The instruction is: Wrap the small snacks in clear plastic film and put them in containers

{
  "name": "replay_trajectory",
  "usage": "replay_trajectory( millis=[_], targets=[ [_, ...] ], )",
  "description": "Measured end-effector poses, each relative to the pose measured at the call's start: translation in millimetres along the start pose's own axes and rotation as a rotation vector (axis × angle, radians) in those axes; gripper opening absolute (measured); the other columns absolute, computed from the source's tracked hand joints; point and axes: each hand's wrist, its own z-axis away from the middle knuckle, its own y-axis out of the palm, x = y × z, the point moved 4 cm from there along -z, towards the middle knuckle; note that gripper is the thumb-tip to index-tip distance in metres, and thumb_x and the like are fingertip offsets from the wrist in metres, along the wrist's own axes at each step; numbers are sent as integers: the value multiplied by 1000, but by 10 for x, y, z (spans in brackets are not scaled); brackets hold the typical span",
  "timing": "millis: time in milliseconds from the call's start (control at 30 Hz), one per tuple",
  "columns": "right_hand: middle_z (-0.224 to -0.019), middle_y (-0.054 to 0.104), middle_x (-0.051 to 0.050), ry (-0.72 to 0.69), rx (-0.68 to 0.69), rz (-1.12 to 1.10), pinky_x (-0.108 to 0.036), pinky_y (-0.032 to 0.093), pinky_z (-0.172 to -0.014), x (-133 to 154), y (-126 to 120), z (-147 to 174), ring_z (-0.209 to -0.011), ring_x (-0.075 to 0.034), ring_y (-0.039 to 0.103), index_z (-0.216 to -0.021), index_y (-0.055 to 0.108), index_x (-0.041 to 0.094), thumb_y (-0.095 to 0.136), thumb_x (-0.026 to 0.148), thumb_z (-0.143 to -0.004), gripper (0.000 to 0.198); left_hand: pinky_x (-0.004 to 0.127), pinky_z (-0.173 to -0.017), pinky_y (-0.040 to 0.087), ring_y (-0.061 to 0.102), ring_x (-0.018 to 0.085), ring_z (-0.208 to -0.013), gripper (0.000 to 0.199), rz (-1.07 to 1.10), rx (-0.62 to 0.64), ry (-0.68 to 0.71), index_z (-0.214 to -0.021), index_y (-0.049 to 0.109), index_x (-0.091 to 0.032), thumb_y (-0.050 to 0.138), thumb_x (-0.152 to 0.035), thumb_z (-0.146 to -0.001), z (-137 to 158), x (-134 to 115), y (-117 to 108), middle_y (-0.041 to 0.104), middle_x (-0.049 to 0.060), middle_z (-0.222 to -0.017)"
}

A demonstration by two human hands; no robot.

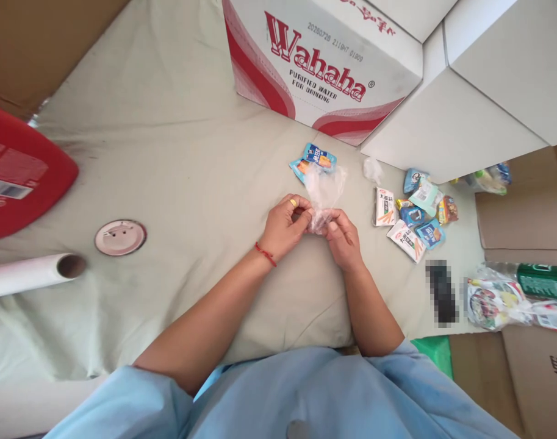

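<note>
Both my hands meet at a thin clear plastic bag over the cloth. My left hand, with a gold ring and a red string bracelet, pinches the bag's bunched near end. On the other side of that end, my right hand grips it between thumb and fingers. The bag spreads away from me, its far part touching or overlapping two blue snack packets. To the right lie a crumpled clear bag and a white snack packet with orange sticks printed on it.
A Wahaha water carton stands behind, with white boxes on its right. Several snack packets lie right. On the left are a red container, a round tin-like disc and a white roll. A green-labelled bottle lies far right.
</note>
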Motion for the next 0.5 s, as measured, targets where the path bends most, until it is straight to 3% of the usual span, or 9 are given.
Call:
replay_trajectory(
  millis=[100,233,333,400,500],
  targets=[
    [-85,65,0,29,-80,-38,-29,55,-70,-50,-47,-6,-72,-16,61,-106,70,27,68,72,-86,49,28,-72,52,62,15,-80,8,-165,30,99,-85,67,-21,65,-28,-87,18,-26,7,66,3,-91],
    [-76,63,2,-3,-215,77,-26,51,-66,-54,-108,-14,-66,-13,57,-89,69,25,77,52,-87,28,28,-76,53,64,20,-100,20,-212,-17,171,-93,66,-21,61,-40,-95,41,-68,-20,65,9,-111],
    [-71,59,4,-12,-231,75,-24,45,-57,-56,-115,-19,-59,-11,49,-86,69,25,80,48,-85,26,34,-87,54,62,24,-114,32,-251,20,233,-103,67,-22,71,-50,-89,55,-105,-5,62,11,-122],
    [-73,58,5,11,-217,30,-22,40,-52,-61,-109,-29,-57,-9,45,-86,68,25,84,47,-81,28,36,-93,52,62,24,-112,33,-265,61,254,-98,69,-22,76,-52,-85,54,-118,6,65,10,-117],
    [-75,57,5,79,-226,-87,-21,38,-48,-61,-125,-54,-55,-8,43,-85,66,25,87,48,-76,33,33,-88,51,63,20,-96,31,-126,16,173,-85,67,-22,72,-53,-88,6,-93,-60,67,6,-99]
  ],
)
